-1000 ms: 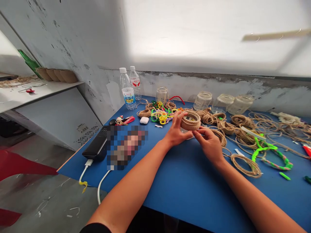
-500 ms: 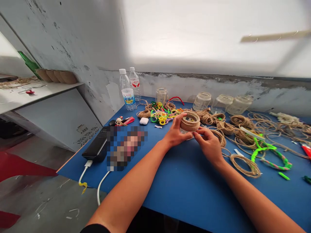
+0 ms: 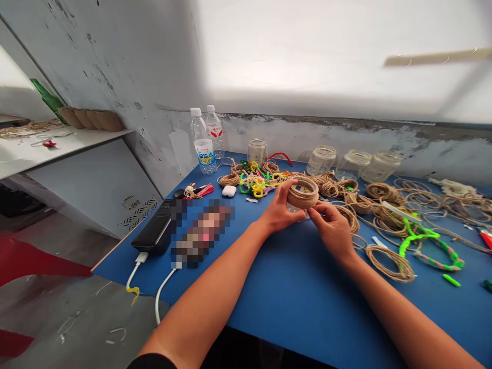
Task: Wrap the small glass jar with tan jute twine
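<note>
My left hand [image 3: 280, 206] grips a glass jar wrapped in jute twine [image 3: 303, 192], fingers curled around its left side. My right hand [image 3: 332, 229] pinches the jar's lower edge from the right, with fingertips on the twine. The jar lies tilted, its open mouth turned up and toward me. Its lower part is partly hidden behind my fingers. Loose coils of jute twine [image 3: 348, 218] lie just beyond my right hand, and a heap of colored pipe cleaners [image 3: 257, 183] lies beyond my left.
The blue table [image 3: 292, 292] holds bare glass jars [image 3: 321, 160], more twine coils [image 3: 390, 261], green pipe cleaners [image 3: 418, 237], water bottles [image 3: 203, 142], keys, an earbud case [image 3: 229, 191] and a black device [image 3: 154, 229] with a white cable. A stained wall rises behind it.
My hands and the jar have barely moved. The whole view has shifted very slightly.
</note>
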A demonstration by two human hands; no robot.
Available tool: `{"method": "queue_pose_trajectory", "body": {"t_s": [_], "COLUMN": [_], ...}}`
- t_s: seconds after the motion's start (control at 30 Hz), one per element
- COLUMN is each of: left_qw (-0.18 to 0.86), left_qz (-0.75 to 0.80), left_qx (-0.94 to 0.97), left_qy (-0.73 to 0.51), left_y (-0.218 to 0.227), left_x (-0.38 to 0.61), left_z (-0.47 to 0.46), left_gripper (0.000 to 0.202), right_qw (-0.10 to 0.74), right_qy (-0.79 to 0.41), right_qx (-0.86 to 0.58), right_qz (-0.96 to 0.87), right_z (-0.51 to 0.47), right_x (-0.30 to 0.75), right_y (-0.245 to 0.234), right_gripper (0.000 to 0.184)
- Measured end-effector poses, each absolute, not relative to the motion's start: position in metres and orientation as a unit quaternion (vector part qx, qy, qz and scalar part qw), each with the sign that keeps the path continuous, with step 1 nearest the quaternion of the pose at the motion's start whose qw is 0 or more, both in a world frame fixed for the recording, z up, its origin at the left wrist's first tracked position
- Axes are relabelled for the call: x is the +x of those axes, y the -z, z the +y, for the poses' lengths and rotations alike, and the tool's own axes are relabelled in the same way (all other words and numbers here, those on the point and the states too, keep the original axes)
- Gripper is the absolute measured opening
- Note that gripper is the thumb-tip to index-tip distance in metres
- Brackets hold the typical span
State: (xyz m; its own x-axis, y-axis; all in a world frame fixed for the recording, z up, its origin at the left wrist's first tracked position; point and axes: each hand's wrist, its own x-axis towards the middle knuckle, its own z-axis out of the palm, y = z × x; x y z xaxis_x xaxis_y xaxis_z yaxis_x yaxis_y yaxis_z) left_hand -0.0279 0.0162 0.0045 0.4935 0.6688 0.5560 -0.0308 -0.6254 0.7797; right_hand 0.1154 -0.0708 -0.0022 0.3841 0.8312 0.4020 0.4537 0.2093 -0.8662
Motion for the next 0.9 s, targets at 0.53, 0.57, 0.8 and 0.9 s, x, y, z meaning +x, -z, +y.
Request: {"method": "queue_pose_trajectory", "body": {"t_s": [0.53, 0.57, 0.8, 0.9], "left_qw": [0.358, 0.357, 0.347, 0.355], "left_qz": [0.242, 0.237, 0.193, 0.191], "left_qx": [0.78, 0.781, 0.782, 0.779], "left_qy": [-0.452, -0.455, -0.481, -0.48], "left_y": [-0.0074, -0.0072, -0.0052, -0.0065], "left_x": [-0.0294, -0.0294, -0.0283, -0.0288], "left_z": [0.0129, 0.0129, 0.0162, 0.0161], "left_gripper": [0.078, 0.078, 0.079, 0.078], "right_qw": [0.572, 0.572, 0.569, 0.565], "right_qy": [-0.146, -0.143, -0.127, -0.113], "right_qx": [-0.616, -0.617, -0.616, -0.618], "right_qz": [-0.522, -0.521, -0.529, -0.535], "right_z": [-0.072, -0.072, -0.0719, -0.072], "right_x": [0.1152, 0.1152, 0.1136, 0.1128], "right_y": [0.0037, 0.0037, 0.0018, 0.001], "right_gripper": [0.037, 0.037, 0.038, 0.038]}}
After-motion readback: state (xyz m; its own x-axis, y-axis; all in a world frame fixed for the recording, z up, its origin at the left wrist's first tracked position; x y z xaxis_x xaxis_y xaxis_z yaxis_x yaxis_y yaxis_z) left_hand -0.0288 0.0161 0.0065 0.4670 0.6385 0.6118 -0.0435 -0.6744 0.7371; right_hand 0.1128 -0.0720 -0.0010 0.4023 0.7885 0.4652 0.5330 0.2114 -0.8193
